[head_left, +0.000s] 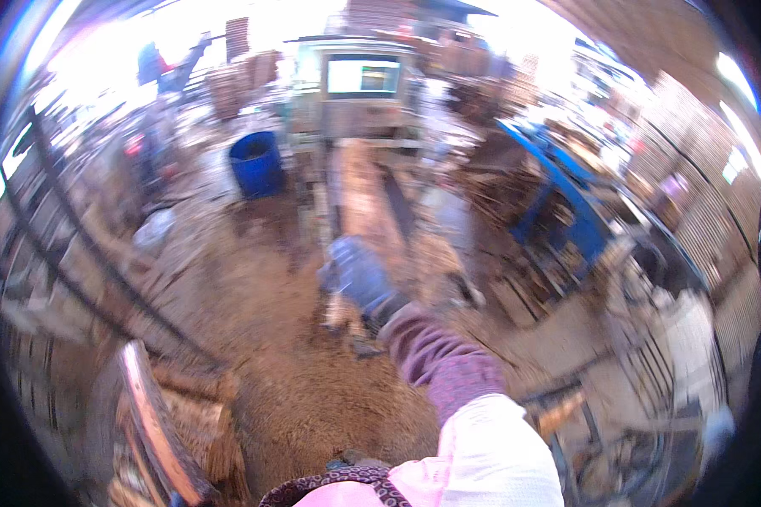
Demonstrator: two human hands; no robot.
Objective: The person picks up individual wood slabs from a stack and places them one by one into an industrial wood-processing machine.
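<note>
My right hand (359,275), in a blue-grey glove, reaches out to the near end of a long wooden slab (368,198). It appears to touch the wood, but motion blur smears its fingers, so their grip does not show. The slab lies lengthwise on a narrow bed that leads to a pale machine (364,120) with a lit, screen-like panel. My left hand does not show clearly; only a small bluish patch appears at the lower left edge, beside a tilted slab with bark (156,414).
A blue barrel (257,165) stands left of the machine bed. Cut wood (199,431) is piled at the lower left. To the right are a blue metal frame (558,190) and stacked scraps. Brown sawdust (279,389) covers the floor. Dark curved bars (84,228) run along the left.
</note>
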